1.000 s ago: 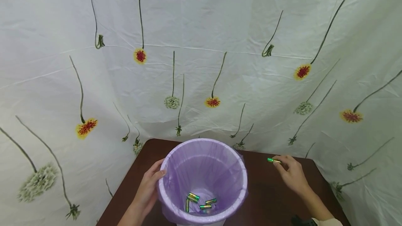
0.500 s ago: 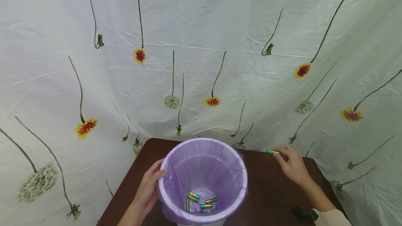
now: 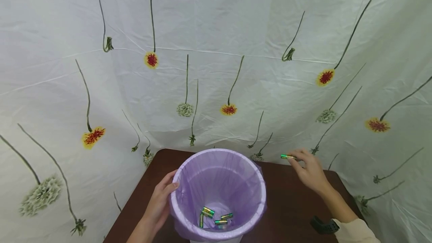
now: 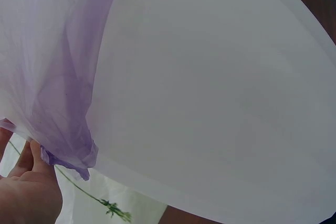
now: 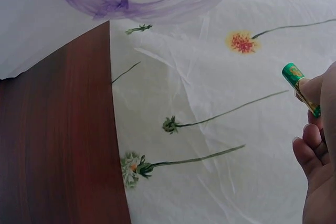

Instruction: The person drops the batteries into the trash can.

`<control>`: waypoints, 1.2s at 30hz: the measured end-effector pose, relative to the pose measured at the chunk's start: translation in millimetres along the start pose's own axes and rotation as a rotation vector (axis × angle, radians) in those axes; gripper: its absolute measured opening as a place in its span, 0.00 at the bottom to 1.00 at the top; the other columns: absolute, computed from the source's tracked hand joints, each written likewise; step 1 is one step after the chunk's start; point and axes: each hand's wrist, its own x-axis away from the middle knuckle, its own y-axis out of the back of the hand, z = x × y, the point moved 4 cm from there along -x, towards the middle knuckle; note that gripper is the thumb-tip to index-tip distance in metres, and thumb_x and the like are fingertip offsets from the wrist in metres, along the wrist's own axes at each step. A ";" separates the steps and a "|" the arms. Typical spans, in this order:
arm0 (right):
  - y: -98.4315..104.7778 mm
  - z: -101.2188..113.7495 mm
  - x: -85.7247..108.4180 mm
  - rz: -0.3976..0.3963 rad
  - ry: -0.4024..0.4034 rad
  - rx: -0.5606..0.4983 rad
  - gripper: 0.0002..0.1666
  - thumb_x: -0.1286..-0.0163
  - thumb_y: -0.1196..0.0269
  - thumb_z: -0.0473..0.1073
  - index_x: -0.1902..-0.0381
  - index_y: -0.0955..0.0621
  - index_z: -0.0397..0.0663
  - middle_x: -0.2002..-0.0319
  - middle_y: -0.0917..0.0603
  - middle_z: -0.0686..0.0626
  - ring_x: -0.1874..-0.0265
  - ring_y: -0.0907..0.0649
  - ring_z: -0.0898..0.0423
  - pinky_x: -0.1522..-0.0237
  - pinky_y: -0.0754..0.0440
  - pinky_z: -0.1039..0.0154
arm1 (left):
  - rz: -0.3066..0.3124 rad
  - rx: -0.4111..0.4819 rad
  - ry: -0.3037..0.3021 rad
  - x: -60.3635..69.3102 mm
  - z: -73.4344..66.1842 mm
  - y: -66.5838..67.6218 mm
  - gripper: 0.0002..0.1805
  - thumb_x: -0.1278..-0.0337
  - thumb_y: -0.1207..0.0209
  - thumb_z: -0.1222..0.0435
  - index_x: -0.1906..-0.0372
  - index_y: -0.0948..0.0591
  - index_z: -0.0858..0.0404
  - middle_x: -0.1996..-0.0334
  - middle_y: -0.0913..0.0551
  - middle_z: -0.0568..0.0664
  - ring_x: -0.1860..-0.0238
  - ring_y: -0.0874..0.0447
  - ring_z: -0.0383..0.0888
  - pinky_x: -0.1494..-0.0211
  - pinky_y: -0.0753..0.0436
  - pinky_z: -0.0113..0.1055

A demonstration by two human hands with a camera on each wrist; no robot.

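Observation:
A white bin (image 4: 210, 87) lined with a purple plastic bag (image 3: 219, 175) stands on the brown table. My left hand (image 3: 158, 201) grips its rim on the left, thumb over the edge and fingers outside. Several green and gold batteries (image 3: 208, 212) lie at the bottom of the bin. To the right of the bin and above the table, my right hand (image 3: 310, 170) pinches one more green and gold battery (image 5: 300, 88) between thumb and fingers. One end of that battery sticks out to the left in the head view.
The brown table (image 3: 287, 201) reaches back to a white cloth (image 3: 216, 21) printed with flowers, which hangs behind and at both sides. A dark strap (image 3: 324, 226) is around the right wrist, by a light sleeve (image 3: 354, 231).
My right hand has risen and shifted slightly left with the battery. The left hand and the bin have stayed where they were.

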 end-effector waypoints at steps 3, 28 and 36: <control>0.7 7.8 -6.2 -0.010 0.035 0.016 0.09 0.29 0.33 0.32 0.54 0.12 0.42 0.60 0.17 0.53 0.63 0.20 0.56 0.65 0.22 0.55 | -0.002 0.004 -0.004 -0.4 -0.1 -0.4 0.22 0.26 0.48 0.71 0.32 0.30 0.71 0.50 0.19 0.61 0.55 0.16 0.49 0.54 0.15 0.43; -17.3 59.6 -43.6 0.068 0.184 -0.124 0.12 0.34 0.30 0.29 0.54 0.11 0.43 0.62 0.19 0.57 0.66 0.23 0.59 0.66 0.25 0.60 | 0.020 0.001 0.002 -0.5 -0.4 -0.2 0.24 0.26 0.48 0.70 0.30 0.32 0.73 0.46 0.21 0.65 0.53 0.17 0.51 0.52 0.15 0.45; -31.0 79.2 -51.1 0.071 0.247 -0.180 0.11 0.34 0.30 0.30 0.55 0.11 0.43 0.60 0.17 0.55 0.63 0.19 0.58 0.64 0.21 0.60 | 0.015 0.006 0.006 -0.7 0.4 0.4 0.23 0.26 0.48 0.70 0.31 0.31 0.72 0.48 0.20 0.62 0.54 0.17 0.50 0.53 0.15 0.46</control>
